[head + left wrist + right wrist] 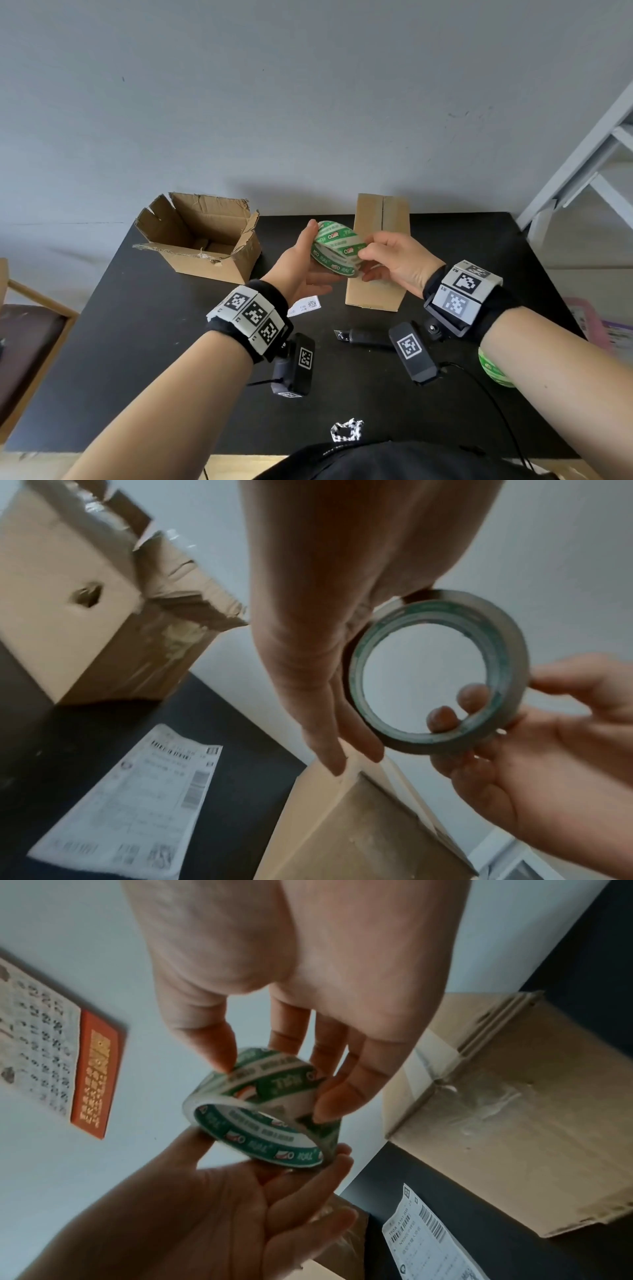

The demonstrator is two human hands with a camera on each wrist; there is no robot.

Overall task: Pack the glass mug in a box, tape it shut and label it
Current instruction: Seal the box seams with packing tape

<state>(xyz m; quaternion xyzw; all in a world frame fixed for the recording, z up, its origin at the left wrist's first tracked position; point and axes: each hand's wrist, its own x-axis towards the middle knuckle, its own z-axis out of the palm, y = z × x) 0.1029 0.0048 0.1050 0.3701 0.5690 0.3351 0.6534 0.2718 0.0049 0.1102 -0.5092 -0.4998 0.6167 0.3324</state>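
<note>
From my head view, my left hand (301,263) cradles the green-printed tape roll (337,248) over the black table (137,342); my right hand (397,260) pinches its rim. The closed box (376,253) stands beneath, grey wall (308,102) behind. My left wrist view shows the shipping label (130,804) lying flat; my right wrist view shows a wall calendar (51,1047).

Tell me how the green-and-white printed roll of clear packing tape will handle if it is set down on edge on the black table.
The green-and-white printed roll of clear packing tape is a round hollow ring, so on edge it would probably roll. It looks thin-walled, likely light. The left hand and right hand hold it by fingertips; its glossy surface may be slightly slippery. Laid flat on the black table, it should stay put.
</note>
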